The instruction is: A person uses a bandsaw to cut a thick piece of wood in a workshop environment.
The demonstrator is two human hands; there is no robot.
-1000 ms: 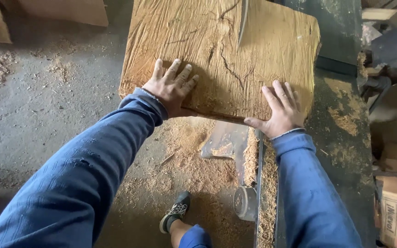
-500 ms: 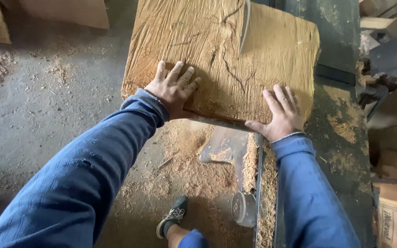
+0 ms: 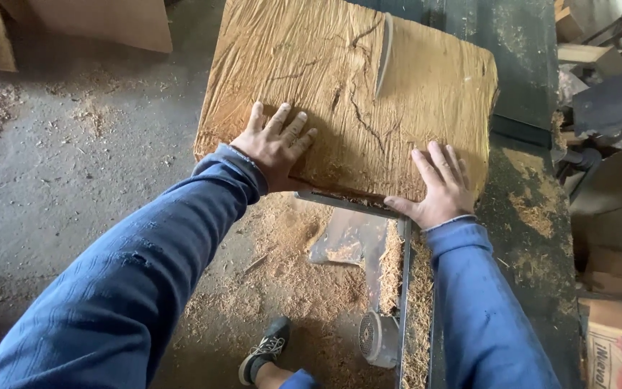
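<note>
While sawdust coats the floor point(image 3: 73, 144), spread hands point(image 3: 276, 144) point(image 3: 437, 186) press a rough, cracked slab point(image 3: 325, 65).

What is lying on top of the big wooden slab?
Both hands lie flat on the wooden slab: the left hand and the right hand. A saw blade rises through it. The table surface beneath the slab is covered.
</note>
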